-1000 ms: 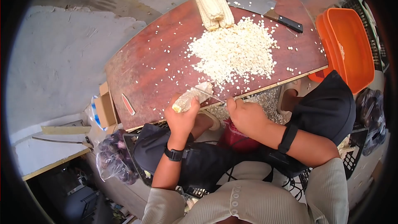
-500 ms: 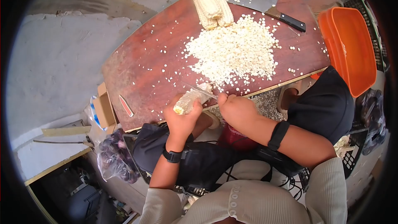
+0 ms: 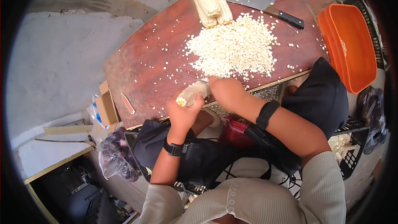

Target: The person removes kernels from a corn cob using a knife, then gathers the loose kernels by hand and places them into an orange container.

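Observation:
My left hand [image 3: 182, 110] is wrapped round a pale corn cob [image 3: 192, 93], tilted at the table's near edge. Most of its visible side looks stripped of kernels. My right hand [image 3: 227, 92] is closed on a knife whose thin blade [image 3: 194, 77] lies across the cob's far end; the handle is hidden in the fist. Just beyond both hands, a wide heap of white corn kernels [image 3: 234, 47] covers the middle of the reddish wooden table [image 3: 137, 72]. Several whole corn cobs [image 3: 211, 4] are stacked behind the heap.
A cleaver [image 3: 263, 5] with a black handle lies at the table's far right. Beside the table stands an orange plastic basin [image 3: 356, 49]. A small red-and-white piece [image 3: 128, 103] rests near the left edge. Plastic bags [image 3: 118, 153] and a cardboard box [image 3: 107, 108] sit at floor level left.
My right hand has moved up and left along the cob with the knife, its fist nearer the cob's far end. The left hand and cob have shifted slightly up and right.

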The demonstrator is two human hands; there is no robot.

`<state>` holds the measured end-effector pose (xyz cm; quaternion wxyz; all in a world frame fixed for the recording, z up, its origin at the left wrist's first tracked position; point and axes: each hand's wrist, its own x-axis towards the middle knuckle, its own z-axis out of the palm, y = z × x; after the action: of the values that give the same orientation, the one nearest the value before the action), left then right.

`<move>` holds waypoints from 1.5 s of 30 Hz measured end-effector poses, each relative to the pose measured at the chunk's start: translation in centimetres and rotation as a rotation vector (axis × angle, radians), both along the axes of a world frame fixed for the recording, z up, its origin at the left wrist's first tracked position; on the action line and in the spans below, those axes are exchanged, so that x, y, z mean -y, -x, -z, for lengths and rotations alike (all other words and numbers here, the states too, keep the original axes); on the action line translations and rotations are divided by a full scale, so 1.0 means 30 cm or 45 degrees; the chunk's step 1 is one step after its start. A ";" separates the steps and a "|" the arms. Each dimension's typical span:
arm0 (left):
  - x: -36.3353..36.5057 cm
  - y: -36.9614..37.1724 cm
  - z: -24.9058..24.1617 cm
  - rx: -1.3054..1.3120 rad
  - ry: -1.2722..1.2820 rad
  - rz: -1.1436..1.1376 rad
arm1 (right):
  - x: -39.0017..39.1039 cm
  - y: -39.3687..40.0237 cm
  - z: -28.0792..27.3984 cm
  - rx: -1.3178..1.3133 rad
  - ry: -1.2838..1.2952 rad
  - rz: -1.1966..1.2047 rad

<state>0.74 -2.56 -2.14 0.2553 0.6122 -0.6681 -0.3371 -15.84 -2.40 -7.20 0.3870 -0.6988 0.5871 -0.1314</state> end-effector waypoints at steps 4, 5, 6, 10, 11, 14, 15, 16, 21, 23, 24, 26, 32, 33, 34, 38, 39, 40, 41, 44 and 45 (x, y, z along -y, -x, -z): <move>-0.019 -0.024 0.003 -0.079 0.018 -0.034 | -0.010 0.022 0.065 0.315 0.074 0.084; -0.029 -0.032 0.005 -0.114 0.013 -0.044 | -0.022 0.026 0.089 0.427 0.080 0.118; -0.033 -0.041 0.006 -0.106 0.004 -0.047 | -0.032 0.040 0.084 0.385 0.081 0.174; -0.048 -0.070 0.011 -0.121 -0.001 -0.053 | -0.075 0.103 0.005 0.159 0.060 0.233; -0.050 -0.072 0.013 -0.131 0.006 -0.048 | -0.092 0.109 -0.018 0.091 0.048 0.213; -0.043 -0.075 0.018 -0.070 0.003 -0.079 | -0.176 0.090 -0.013 0.028 0.282 0.174; -0.037 -0.070 0.016 -0.082 -0.008 -0.090 | -0.196 0.079 -0.015 -0.029 0.280 0.130; -0.031 -0.063 0.010 -0.093 -0.019 -0.099 | -0.214 0.069 -0.015 -0.085 0.276 0.087; -0.020 -0.046 0.008 -0.058 -0.068 -0.119 | -0.226 0.058 0.005 -0.238 0.269 0.069; -0.017 -0.020 -0.033 -0.006 -0.103 -0.115 | -0.218 0.057 -0.008 -0.273 0.252 0.058; -0.014 -0.023 -0.024 -0.024 -0.082 -0.106 | -0.216 0.052 -0.004 -0.269 0.267 0.072; -0.007 -0.035 -0.003 -0.059 -0.044 -0.088 | -0.210 0.038 0.003 -0.260 0.294 0.098; 0.006 -0.007 -0.026 -0.043 -0.053 -0.056 | -0.097 0.013 -0.030 -0.169 -0.023 0.067; 0.010 -0.009 -0.022 -0.046 -0.053 -0.054 | -0.080 0.006 -0.025 -0.175 -0.027 0.046; 0.014 -0.012 -0.017 -0.050 -0.051 -0.052 | -0.064 -0.001 -0.019 -0.182 -0.028 0.026; 0.020 -0.017 -0.010 0.001 -0.019 -0.037 | -0.047 -0.015 0.013 -0.163 0.003 0.004; 0.021 -0.016 -0.008 -0.009 -0.030 -0.041 | -0.043 -0.016 0.018 -0.153 -0.006 0.004; 0.024 -0.017 -0.005 -0.018 -0.036 -0.043 | -0.036 -0.020 0.022 -0.141 -0.011 0.008; 0.023 -0.018 -0.004 -0.025 -0.040 -0.045 | -0.033 -0.021 0.025 -0.128 -0.014 0.011; 0.012 -0.024 -0.004 -0.035 0.000 -0.041 | -0.028 -0.011 -0.008 -0.065 -0.146 0.079; 0.009 -0.033 -0.001 -0.045 -0.006 -0.035 | -0.036 -0.003 -0.003 0.024 -0.116 0.097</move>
<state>1.72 -2.84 -2.12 0.2704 0.6159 -0.6542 -0.3458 -15.74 -1.33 -7.12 0.4187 -0.6563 0.6149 -0.1258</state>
